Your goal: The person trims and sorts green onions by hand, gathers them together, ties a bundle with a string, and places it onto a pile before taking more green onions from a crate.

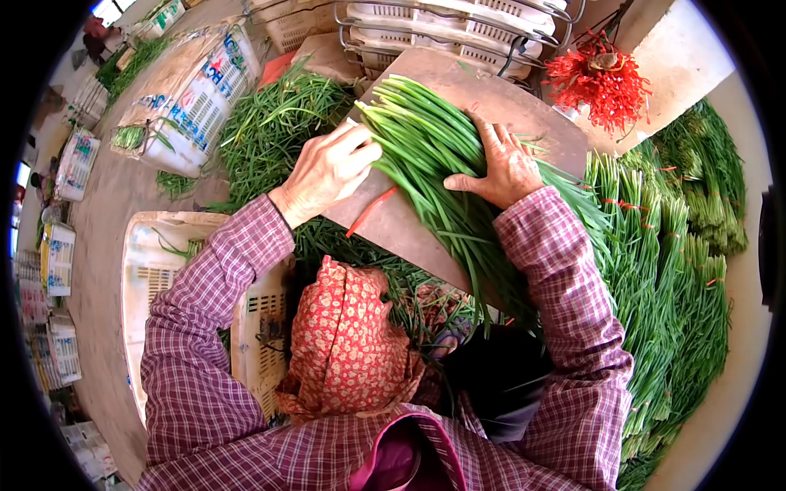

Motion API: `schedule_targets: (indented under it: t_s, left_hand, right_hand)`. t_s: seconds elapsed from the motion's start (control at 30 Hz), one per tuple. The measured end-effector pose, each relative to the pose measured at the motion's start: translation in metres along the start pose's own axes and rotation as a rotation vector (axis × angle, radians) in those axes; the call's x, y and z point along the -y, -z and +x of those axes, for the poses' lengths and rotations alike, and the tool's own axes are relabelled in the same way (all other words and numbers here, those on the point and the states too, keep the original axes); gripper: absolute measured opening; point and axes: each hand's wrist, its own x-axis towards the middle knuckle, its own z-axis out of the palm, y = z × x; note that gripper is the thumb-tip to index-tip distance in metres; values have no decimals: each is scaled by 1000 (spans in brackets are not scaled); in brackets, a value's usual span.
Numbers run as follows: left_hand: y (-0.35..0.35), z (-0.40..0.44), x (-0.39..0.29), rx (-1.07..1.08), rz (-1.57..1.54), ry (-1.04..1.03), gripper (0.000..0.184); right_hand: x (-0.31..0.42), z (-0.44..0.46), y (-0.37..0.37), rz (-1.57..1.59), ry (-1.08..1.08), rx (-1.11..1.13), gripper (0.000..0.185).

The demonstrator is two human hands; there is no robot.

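Note:
A loose bunch of green garlic chives (426,135) lies across a brown board (409,233) in front of me. My right hand (503,168) rests on the bunch, thumb apart and fingers stretched over the leaves. At the bunch's left side, my left hand (332,168) is closed with its fingertips pinched together. What sits between those fingertips is too small to make out. Just below, a red tie strip (372,211) lies on the board beside the chives. The long leaf ends hang over the board's near edge by my right forearm.
Tied chive bundles (655,286) are stacked at the right. A heap of loose greens (278,131) lies at the left, near a white crate (196,106). Red ties (598,82) hang at the upper right. Another crate (135,270) stands by my left arm; stacked crates (450,29) stand behind the board.

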Motion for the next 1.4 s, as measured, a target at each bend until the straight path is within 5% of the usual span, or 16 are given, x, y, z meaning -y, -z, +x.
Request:
schedule_targets:
  t_s: [0.13, 0.3, 0.47, 0.57, 0.7, 0.73, 0.83, 0.87, 1.0, 1.17, 1.3, 1.37, 1.4]
  left_hand:
    - [-11, 19, 9, -44, 127, -141, 20]
    - [-32, 17, 16, -22, 129, -168, 13]
    - [-43, 14, 16, -29, 77, -47, 19]
    - [-35, 17, 16, -3, -12, -10, 23]
    - [-17, 8, 16, 66, -64, 17, 48]
    - [-13, 5, 16, 109, -77, 39, 69]
    - [-4, 9, 4, 70, 62, 2, 85]
    - [-7, 9, 3, 103, 124, -10, 106]
    - [-22, 41, -7, 224, 150, -65, 124]
    - [-39, 75, 10, 361, 136, -206, 132]
    - [-50, 79, 17, 366, 63, -179, 120]
    - [-49, 77, 17, 342, 26, -170, 115]
    - [-46, 79, 15, 357, 23, -184, 112]
  right_hand:
    - [-2, 7, 9, 97, -36, 140, 126]
    - [36, -3, 15, -140, -197, 174, 134]
    - [40, -10, -8, -171, -149, -119, 115]
    - [36, -10, -10, -170, -132, -109, 111]
    - [36, -12, -9, -186, -106, -121, 105]
    - [36, -12, -10, -198, -92, -139, 104]
    - [37, -12, -7, -182, -106, -114, 103]
    - [36, -12, -7, -182, -111, -115, 103]
    - [34, -12, -9, -173, -79, -138, 103]
    - [30, -9, -9, -140, -94, -105, 105]
    - [31, -11, -3, -201, -51, -165, 104]
    - [53, -21, 17, -222, 45, -324, 93]
    - [71, -27, 27, -178, 91, -345, 70]
